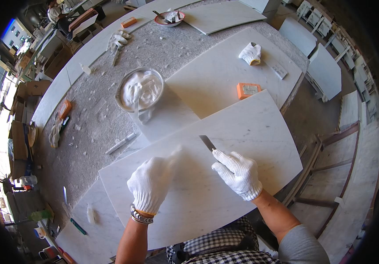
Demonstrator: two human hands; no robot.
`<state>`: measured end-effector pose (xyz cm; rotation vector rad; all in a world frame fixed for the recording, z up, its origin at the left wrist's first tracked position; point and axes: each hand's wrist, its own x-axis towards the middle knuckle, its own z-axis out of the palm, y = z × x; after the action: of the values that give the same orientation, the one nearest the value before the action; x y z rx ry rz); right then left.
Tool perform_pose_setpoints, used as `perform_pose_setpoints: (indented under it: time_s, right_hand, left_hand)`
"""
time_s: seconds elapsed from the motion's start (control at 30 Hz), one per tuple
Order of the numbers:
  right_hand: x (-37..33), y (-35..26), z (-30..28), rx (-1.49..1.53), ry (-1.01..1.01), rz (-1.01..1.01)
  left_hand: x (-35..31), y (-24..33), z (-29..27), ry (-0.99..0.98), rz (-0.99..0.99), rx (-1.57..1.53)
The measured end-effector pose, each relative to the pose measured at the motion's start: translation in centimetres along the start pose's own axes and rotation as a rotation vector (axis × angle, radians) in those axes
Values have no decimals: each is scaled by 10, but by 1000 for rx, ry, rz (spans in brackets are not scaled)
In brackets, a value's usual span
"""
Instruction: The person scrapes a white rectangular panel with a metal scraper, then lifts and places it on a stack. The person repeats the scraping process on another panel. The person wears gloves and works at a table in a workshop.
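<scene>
A white marble slab (242, 132) lies in front of me, on top of other slabs. My right hand (238, 172), in a white knit glove, is closed around a putty knife (206, 142). Its flat metal blade points away from me, up and to the left, over the slab. On the left side of the same slab is my left hand (151, 179), also gloved, with a metal watch at the wrist. Motion smears its fingers, so whether they hold anything cannot be made out. Beyond it stands a round tub (137, 89) of white paste with a spatula-like tool in it.
An orange box (247, 90) and a white glove (250, 53) rest on a farther slab. At the back of the dusty table is a red-rimmed bowl (169, 18) with scrapers. A green-handled cutter (78, 226) lies at left. More slabs (323, 72) stand at right. Another person (56, 15) is far left.
</scene>
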<state>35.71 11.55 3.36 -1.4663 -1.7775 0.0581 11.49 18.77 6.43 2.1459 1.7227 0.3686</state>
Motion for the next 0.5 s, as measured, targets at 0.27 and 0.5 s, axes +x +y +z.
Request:
perform_pose_setpoints:
  time_s: [0.27, 0.5]
  right_hand:
    - [0, -5, -7, -37, -121, 38]
    - [0, -5, -7, -55, -122, 50]
  left_hand:
    - [2, 0, -1, -18, -8, 3]
    - [-12, -21, 20, 242, -58, -408]
